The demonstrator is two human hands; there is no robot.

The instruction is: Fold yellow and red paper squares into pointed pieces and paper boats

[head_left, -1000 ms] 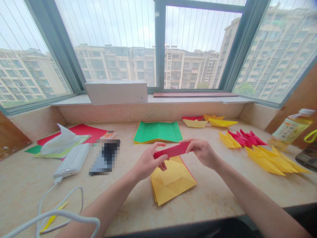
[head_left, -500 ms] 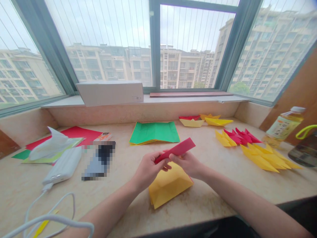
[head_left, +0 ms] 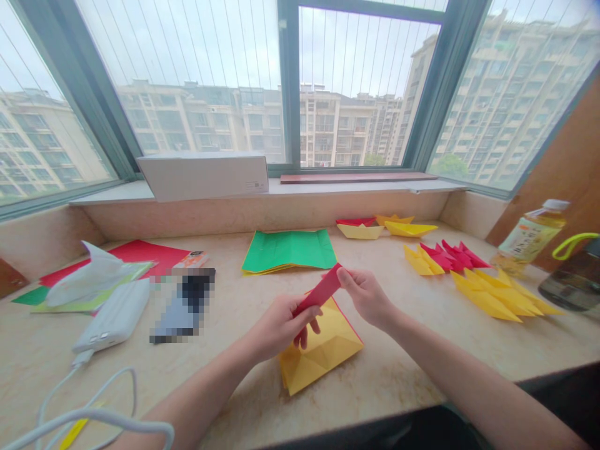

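A narrow folded strip of red paper (head_left: 320, 291) is held in the air between my two hands. My left hand (head_left: 285, 322) grips its lower left end, thumb on top and fingers underneath. The thumb and fingers of my right hand (head_left: 363, 294) pinch the upper right end. Just below lies a stack of creased yellow paper (head_left: 323, 359) with a red edge showing, partly hidden by my left fingers. Farther back rests a folded green sheet (head_left: 289, 251) with yellow paper under it.
Folded paper boats (head_left: 360, 231) stand at the back right, with yellow folded pieces (head_left: 501, 297) and red ones (head_left: 457, 256) nearer. A bottle (head_left: 532, 234) is at the far right. Leftward lie a phone (head_left: 182, 306), a power bank (head_left: 112, 319) with a white cable, and tissues (head_left: 84, 275).
My right hand has slid out to the strip's far end and pinches it there. The strip has tilted up more steeply. The view has shifted slightly.
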